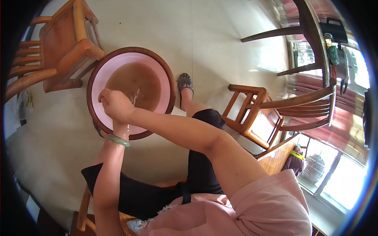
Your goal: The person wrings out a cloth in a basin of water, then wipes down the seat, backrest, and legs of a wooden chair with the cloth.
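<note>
Over pink basin (164, 78), hands (117, 107) overlapping, right uppermost

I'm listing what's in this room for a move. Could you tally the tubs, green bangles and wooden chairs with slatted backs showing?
Tub: 1, with a brown rim
Green bangle: 1, on the left wrist
Slatted-back chairs: 2, one left of the picture, one right
Total: 4
</note>
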### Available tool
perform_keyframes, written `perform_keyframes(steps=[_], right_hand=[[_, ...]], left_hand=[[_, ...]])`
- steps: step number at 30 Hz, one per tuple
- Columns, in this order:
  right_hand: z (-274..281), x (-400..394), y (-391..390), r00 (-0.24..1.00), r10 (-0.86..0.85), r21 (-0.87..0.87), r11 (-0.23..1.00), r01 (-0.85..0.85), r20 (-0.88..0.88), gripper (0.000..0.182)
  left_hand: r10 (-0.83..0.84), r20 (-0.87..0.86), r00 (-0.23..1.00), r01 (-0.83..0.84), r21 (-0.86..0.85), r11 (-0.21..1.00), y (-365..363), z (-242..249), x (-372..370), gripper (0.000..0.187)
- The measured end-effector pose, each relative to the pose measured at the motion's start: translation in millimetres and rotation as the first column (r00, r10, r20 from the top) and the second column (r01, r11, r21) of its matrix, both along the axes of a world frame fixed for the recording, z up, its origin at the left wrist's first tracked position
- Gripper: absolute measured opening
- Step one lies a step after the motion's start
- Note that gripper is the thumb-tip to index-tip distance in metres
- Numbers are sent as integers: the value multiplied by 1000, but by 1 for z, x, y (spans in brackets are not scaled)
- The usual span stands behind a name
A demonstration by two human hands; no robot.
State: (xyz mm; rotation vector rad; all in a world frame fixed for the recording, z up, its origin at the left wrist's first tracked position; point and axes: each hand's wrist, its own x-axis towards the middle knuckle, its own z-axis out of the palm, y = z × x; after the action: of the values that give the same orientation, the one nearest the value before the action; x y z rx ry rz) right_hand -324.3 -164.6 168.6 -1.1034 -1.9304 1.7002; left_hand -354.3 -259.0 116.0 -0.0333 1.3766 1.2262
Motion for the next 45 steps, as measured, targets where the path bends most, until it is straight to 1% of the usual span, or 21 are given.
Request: perform_keyframes(steps=[2, 3, 4, 5, 6, 7, 8, 10, 11, 12, 14, 17, 18, 20, 23, 28, 31, 33, 36, 43, 45], right_hand=[[-2, -1, -1, 995, -7, -19, 1000, 8, 96, 16], [-7, -4, -2, 992, -39, 5, 999, 38, 123, 15], [-12, -5, -3, 986, -70, 31, 997, 66, 151, 15], [-16, -6, -3, 986, -69, 22, 998, 66, 152, 15], [-21, -6, -3, 976, -118, 36, 993, 113, 184, 15], [-25, -7, -5, 963, -166, 53, 986, 158, 212, 15], [-31, -5, -8, 966, -159, 50, 987, 152, 202, 15], [-43, -7, -9, 924, -318, 79, 948, 308, 213, 14], [-35, -5, -4, 936, -317, -162, 926, 341, 155, 12], [-25, 1, 6, 945, -312, -394, 860, 324, 97, 11], [-19, 7, 22, 930, -342, -660, 731, 173, -135, 10], [-25, 21, 54, 945, -285, -643, 756, 120, -158, 24], [5, 29, 61, 978, -205, -726, 666, 171, 42, 30], [8, 39, 66, 993, -119, -771, 634, 62, -17, 33], [6, 45, 67, 991, -75, -745, 666, -33, -111, 24], [3, 47, 76, 980, -152, -773, 634, -4, -129, 26], [-5, 48, 78, 954, -139, -683, 725, -85, -267, 28], [0, 48, 78, 969, 109, -563, 797, -218, -221, 33], [8, 43, 70, 954, 150, -534, 801, -271, -259, 39], [19, 32, 53, 939, 150, -267, 934, -238, -310, 40], [9, 32, 55, 988, 79, -104, 990, -93, -136, 31]], left_hand=[[105, 61, 993, -109, 69, 992, -9, -37, -4, 25], [66, -314, 947, -14, 165, 986, -14, -53, -4, 24], [57, -645, 762, 112, 218, 970, -19, -75, -5, 25], [51, -645, 763, 112, 210, 971, -25, -114, -7, 25], [-330, -850, 409, 424, -144, 894, -35, -165, -13, 29], [-597, -798, -81, 531, -542, 652, -48, -202, -20, 33], [-599, -796, -85, 521, -548, 655, -60, -225, -32, 33], [-505, -863, -14, 603, -410, 684, -69, -243, -67, 21], [-493, -870, -32, 567, -422, 707, -46, -146, -10, 21], [-612, -751, 249, 575, -394, 717, 0, -63, -10, 47], [-303, -283, 910, 318, 7, 948, 22, 5, -7, 56], [-395, -251, 884, 378, -115, 919, 35, 54, -30, 58], [-304, -223, 926, 316, 17, 949, 35, 63, -35, 56], [-204, -186, 961, 233, 149, 961, 33, 66, -49, 55], [-79, 108, 991, 51, 235, 971, 31, 51, -64, 45], [107, 21, 994, -108, 319, 942, 29, 44, -81, 32], [149, 225, 963, -231, 402, 886, 33, 55, -81, 32], [120, 326, 938, -277, 492, 825, 35, 55, -81, 33], [126, 273, 954, -260, 534, 805, 38, 54, -82, 34], [135, 293, 946, -285, 562, 777, 43, 59, -76, 35], [86, 386, 919, -305, 554, 774, 46, 63, -75, 32]])
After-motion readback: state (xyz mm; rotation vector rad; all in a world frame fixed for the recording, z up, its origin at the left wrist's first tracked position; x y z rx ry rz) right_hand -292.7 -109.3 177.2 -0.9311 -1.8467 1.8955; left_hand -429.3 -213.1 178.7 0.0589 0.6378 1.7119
